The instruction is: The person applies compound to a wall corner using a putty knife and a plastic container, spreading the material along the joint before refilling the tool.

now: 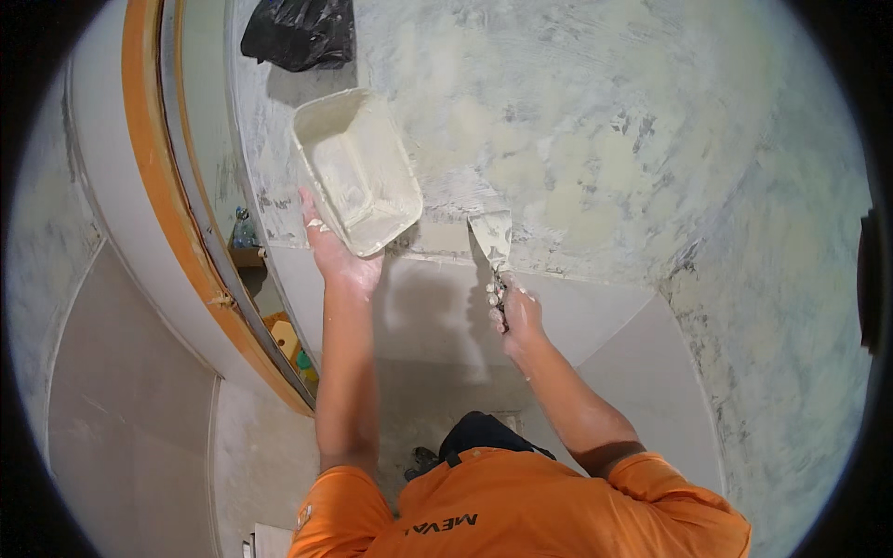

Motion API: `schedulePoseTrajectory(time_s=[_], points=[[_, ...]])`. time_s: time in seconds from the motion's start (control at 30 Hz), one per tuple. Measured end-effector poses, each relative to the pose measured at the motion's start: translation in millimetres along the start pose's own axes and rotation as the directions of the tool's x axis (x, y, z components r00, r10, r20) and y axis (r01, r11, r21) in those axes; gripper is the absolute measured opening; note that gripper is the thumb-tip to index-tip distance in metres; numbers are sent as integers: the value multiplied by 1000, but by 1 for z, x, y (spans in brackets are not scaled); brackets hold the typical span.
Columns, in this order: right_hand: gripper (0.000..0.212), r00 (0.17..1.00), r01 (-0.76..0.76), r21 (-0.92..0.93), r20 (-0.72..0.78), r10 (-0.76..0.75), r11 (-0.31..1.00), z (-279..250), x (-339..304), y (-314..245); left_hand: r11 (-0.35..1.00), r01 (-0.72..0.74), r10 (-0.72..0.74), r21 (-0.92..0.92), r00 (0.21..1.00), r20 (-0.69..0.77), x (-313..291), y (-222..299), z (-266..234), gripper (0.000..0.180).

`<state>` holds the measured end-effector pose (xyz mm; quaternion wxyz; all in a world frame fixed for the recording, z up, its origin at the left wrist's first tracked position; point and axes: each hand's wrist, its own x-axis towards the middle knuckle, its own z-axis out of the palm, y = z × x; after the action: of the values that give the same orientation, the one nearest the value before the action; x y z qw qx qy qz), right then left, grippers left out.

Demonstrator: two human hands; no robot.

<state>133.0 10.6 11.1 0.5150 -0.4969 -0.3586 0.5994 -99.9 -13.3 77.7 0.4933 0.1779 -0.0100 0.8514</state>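
My left hand (342, 256) grips a white rectangular plastic tub (386, 186) from below and along its left side. The tub is tilted so its inside shows, smeared with pale filler. In my right hand (521, 312) is a putty knife (494, 234), the fingers wrapped round its handle. Its wide blade points up and lies at or close to the patchy plastered wall (577, 130); whether it touches I cannot tell. White filler coats both hands, with lumps on the right fingers.
A black plastic bag (302, 35) is at the upper left on the wall. Left of the tub runs an orange-edged door frame (153, 149), with small items beyond its opening. Smooth grey panels (595, 316) line the lower wall. The floor (265, 456) shows at lower left.
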Motion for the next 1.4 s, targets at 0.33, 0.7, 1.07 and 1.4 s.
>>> schedulePoseTrajectory(time_s=[0.33, 0.7, 1.07, 1.4], points=[[17, 870, 273, -48, 438, -225, 961, 57, 23, -49, 997, -20, 22, 72, 1000, -19, 6, 5, -19, 62], [23, 1000, -8, -197, -22, 3, 980, -38, 15, -7, 977, -192, 203, 98, 971, -128, -2, -7, -45, 62], [27, 861, 481, -281, 327, -389, 830, -32, -43, -58, 991, 59, -36, 120, 983, -179, -20, -19, -47, 61], [34, 737, 670, -324, 401, -545, 668, -21, -39, -30, 966, 67, -52, 250, 997, -65, -34, -19, -13, 65]])
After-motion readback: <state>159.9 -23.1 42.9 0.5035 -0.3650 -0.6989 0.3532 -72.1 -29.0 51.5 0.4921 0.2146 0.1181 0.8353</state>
